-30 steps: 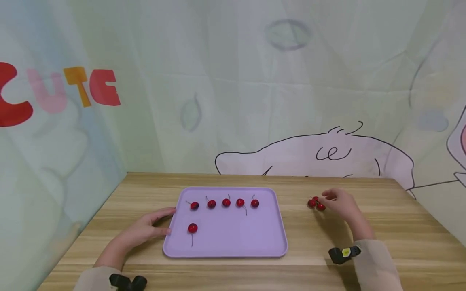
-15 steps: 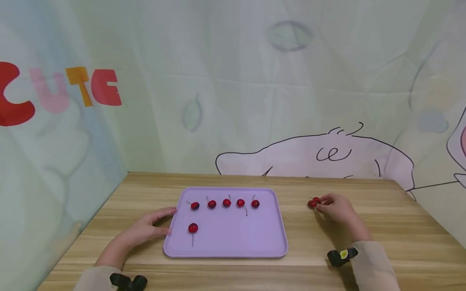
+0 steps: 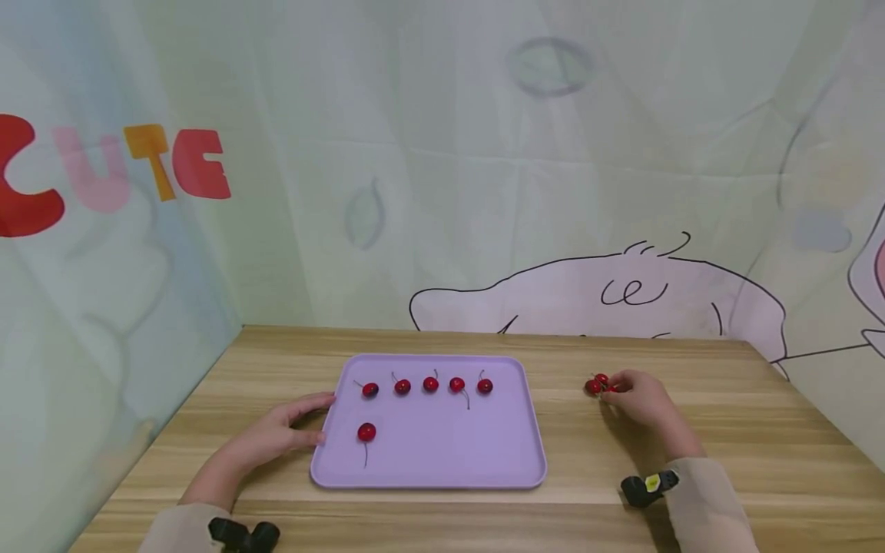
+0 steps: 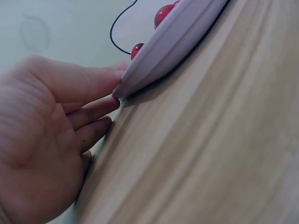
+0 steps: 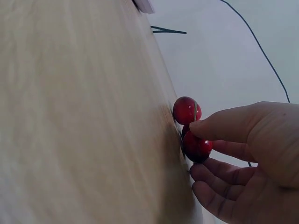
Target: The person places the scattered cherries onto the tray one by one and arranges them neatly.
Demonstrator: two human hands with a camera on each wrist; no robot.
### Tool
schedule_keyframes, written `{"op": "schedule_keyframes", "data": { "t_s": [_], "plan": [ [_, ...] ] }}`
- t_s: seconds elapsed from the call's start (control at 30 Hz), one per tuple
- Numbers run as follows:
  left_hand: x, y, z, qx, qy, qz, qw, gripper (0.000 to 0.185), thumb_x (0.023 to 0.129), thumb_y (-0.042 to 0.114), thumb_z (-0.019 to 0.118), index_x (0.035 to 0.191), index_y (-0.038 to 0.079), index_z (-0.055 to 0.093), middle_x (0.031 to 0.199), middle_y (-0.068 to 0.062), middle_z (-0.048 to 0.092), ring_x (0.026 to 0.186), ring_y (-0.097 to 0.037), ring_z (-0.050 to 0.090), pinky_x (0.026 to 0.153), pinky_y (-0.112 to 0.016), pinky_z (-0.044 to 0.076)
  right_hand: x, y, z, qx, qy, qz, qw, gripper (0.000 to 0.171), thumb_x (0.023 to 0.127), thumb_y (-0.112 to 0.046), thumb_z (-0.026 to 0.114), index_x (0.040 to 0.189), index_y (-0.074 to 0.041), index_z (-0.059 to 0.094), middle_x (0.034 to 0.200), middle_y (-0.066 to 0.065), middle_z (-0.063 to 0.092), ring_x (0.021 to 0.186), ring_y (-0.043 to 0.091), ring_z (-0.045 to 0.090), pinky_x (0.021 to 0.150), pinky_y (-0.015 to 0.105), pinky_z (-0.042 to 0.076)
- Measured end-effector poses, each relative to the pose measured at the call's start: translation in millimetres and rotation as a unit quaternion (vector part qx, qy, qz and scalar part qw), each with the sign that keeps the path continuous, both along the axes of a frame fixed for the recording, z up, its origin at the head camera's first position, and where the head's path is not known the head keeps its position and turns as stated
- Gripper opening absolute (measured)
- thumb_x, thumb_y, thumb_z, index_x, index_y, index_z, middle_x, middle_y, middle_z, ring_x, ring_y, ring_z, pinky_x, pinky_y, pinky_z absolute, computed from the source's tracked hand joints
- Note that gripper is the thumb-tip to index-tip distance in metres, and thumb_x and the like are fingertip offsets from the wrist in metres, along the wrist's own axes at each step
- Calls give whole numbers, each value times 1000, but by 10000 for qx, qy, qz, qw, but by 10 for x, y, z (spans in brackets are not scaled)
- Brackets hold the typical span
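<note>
A lilac tray (image 3: pixel 456 461) lies on the wooden table, with a row of several red cherries (image 3: pixel 430 385) along its far side. One more cherry (image 3: pixel 366 432) sits below the row's left end. My left hand (image 3: pixel 276 432) rests against the tray's left edge, thumb and fingers spread and touching the rim (image 4: pixel 154 60). To the right of the tray, my right hand (image 3: pixel 643 399) pinches a red cherry (image 5: pixel 198 148) between thumb and fingers, low at the tabletop. Other cherries (image 3: pixel 593 387) of that small cluster touch or sit close beside it, partly hidden by the thumb.
The wooden tabletop (image 3: pixel 574 461) extends around the tray on every side. A printed cloth backdrop (image 3: pixel 449 192) rises behind the table and along its left. Both sleeves carry black wrist cameras (image 3: pixel 648 488).
My right hand has come down onto the cluster, and its thumb and fingers have closed on the nearest cherry. My left hand and the tray have stayed put.
</note>
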State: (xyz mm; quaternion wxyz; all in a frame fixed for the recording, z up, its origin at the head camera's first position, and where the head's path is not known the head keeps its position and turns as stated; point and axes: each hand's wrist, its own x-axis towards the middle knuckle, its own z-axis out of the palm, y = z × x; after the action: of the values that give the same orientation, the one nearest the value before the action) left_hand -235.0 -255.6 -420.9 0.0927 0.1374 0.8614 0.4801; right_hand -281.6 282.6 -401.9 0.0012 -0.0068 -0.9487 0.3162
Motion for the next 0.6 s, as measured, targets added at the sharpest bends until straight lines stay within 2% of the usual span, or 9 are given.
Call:
{"op": "schedule_keyframes", "data": {
  "t_s": [0.2, 0.37, 0.6],
  "plan": [
    [6, 5, -2, -30, -19, 11, 10000, 66, 84, 19, 72, 140, -3, 45, 149, -27, 35, 139, -50, 22, 109, -67, 21, 17, 13, -3, -18, -30, -52, 10000, 30, 88, -14, 66, 108, 8, 60, 101, 23, 63, 86, 28, 58, 72, 39, 51],
    [0, 7, -4, 30, -32, 4, 10000, 66, 84, 18, 73, 140, -3, 45, 149, -27, 35, 140, -50, 22, 109, -67, 20, 54, 7, 84, -143, -85, -106, 9998, 35, 89, -18, 65, 113, 6, 59, 105, 23, 62, 90, 30, 58, 75, 40, 51],
    [-10, -7, -18, 77, -47, -22, 10000, 67, 84, 18, 72, 141, -3, 44, 150, -27, 33, 140, -50, 21, 110, -67, 19, 62, -61, 267, -27, 286, 33, 9996, 36, 90, -19, 64, 114, 8, 59, 109, 26, 62, 96, 36, 59, 76, 44, 52]
  ]
}}
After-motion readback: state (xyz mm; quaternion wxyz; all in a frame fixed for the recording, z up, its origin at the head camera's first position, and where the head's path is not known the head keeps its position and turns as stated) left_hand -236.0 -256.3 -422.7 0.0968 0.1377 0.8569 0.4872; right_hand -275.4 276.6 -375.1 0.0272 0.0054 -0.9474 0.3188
